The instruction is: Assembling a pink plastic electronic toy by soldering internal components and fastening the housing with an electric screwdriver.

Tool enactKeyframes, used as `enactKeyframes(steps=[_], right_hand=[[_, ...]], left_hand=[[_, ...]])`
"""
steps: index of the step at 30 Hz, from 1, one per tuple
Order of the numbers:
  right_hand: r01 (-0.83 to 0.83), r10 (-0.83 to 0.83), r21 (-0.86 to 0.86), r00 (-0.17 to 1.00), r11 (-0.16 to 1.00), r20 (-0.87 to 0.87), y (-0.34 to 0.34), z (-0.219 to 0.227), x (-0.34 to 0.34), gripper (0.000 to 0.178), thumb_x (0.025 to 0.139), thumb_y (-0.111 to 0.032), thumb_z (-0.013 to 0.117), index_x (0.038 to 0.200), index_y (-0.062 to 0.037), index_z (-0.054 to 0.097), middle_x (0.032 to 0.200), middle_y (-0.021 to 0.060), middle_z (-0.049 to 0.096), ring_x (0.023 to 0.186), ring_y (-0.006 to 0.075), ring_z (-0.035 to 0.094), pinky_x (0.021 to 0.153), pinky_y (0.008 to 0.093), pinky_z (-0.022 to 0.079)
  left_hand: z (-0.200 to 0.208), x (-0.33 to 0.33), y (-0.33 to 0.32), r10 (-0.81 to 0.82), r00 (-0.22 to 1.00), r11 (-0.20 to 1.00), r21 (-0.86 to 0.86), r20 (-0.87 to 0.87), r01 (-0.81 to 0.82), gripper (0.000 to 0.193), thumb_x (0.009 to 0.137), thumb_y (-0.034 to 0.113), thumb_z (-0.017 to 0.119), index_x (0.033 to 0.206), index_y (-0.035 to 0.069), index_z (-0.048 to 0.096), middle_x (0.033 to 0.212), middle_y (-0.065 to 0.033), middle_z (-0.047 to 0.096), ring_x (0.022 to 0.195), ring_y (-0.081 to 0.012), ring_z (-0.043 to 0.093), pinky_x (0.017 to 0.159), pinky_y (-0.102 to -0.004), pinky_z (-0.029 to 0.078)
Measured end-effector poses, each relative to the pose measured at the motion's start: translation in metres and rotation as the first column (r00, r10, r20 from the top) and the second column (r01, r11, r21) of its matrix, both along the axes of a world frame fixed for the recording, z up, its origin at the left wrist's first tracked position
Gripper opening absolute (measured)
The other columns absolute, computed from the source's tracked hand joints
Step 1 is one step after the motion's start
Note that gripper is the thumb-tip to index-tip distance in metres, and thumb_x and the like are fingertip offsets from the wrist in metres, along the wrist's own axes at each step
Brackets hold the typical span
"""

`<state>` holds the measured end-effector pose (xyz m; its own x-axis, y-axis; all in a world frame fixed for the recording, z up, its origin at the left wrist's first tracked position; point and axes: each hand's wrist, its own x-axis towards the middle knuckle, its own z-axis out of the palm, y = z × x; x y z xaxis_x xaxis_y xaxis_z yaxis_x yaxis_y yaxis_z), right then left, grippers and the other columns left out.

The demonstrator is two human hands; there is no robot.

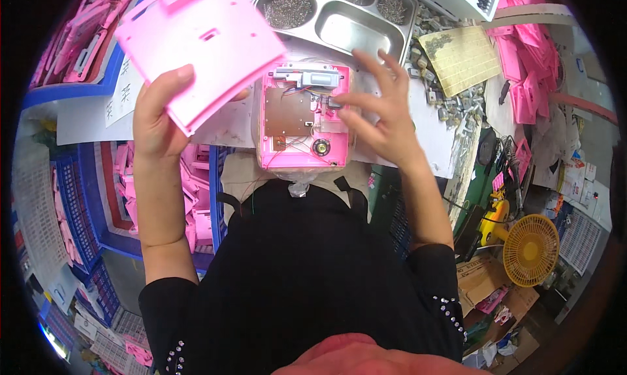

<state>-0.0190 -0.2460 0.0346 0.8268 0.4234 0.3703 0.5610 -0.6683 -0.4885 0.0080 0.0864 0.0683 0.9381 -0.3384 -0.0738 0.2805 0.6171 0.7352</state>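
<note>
A flat pink plastic cover (215,45) is gripped along its lower left edge by my left hand (160,110), thumb on top, tilted above the bench's left part. In front of me lies an open pink housing (304,154). Inside it are a brown circuit board (287,112), a grey plastic mechanism (310,79) along the far side, a small round speaker (321,147) and thin wires. My right hand (385,117) hovers at the housing's right edge with its fingers spread. Its thumb and a fingertip are close to small dark parts there; whether they touch is unclear.
A metal compartment tray (359,30) with many small screws stands at the back. Small metal parts (450,107) are strewn to the right, beside a yellowish pad (460,60). Blue crates (108,225) with pink parts stand left. A yellow fan (530,249) sits lower right.
</note>
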Motion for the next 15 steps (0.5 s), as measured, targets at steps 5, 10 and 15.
enactKeyframes(steps=[5, 10, 15], right_hand=[[0.188, -0.182, 0.051, 0.977, 0.981, -0.112, 0.017, -0.031, -0.015, 0.024, 0.087, -0.031, 0.076, 0.104, -0.0138, 0.078, 0.153, 0.0208, 0.048, 0.145, 0.0498, 0.023, 0.116, 0.0587, 0.025], [0.273, -0.260, 0.093, 0.956, 0.958, -0.133, 0.031, -0.034, -0.030, 0.033, 0.089, -0.030, 0.075, 0.112, -0.0058, 0.074, 0.151, 0.0273, 0.046, 0.145, 0.0503, 0.023, 0.114, 0.0577, 0.027], [0.271, -0.261, 0.074, 0.957, 0.960, -0.124, 0.034, -0.025, -0.039, 0.035, 0.088, -0.026, 0.074, 0.115, -0.0037, 0.072, 0.146, 0.0277, 0.050, 0.142, 0.0487, 0.028, 0.113, 0.0563, 0.028]], left_hand=[[-0.015, -0.015, 0.009, 0.060, 0.998, 0.994, 0.097, 0.002, -0.060, 0.058, 0.094, 0.008, 0.058, 0.141, -0.019, 0.037, 0.130, -0.0326, 0.059, 0.116, -0.0434, 0.066, 0.097, -0.0563, 0.059], [-0.024, -0.025, -0.002, 0.136, 0.990, 0.977, 0.170, -0.021, -0.130, 0.058, 0.092, 0.006, 0.061, 0.142, -0.014, 0.040, 0.128, -0.0266, 0.061, 0.116, -0.0366, 0.067, 0.098, -0.0462, 0.059], [-0.030, -0.028, -0.009, 0.174, 0.985, 0.941, 0.295, -0.003, -0.165, 0.056, 0.092, 0.011, 0.065, 0.139, -0.012, 0.046, 0.127, -0.0220, 0.063, 0.113, -0.0276, 0.067, 0.098, -0.0388, 0.055]])
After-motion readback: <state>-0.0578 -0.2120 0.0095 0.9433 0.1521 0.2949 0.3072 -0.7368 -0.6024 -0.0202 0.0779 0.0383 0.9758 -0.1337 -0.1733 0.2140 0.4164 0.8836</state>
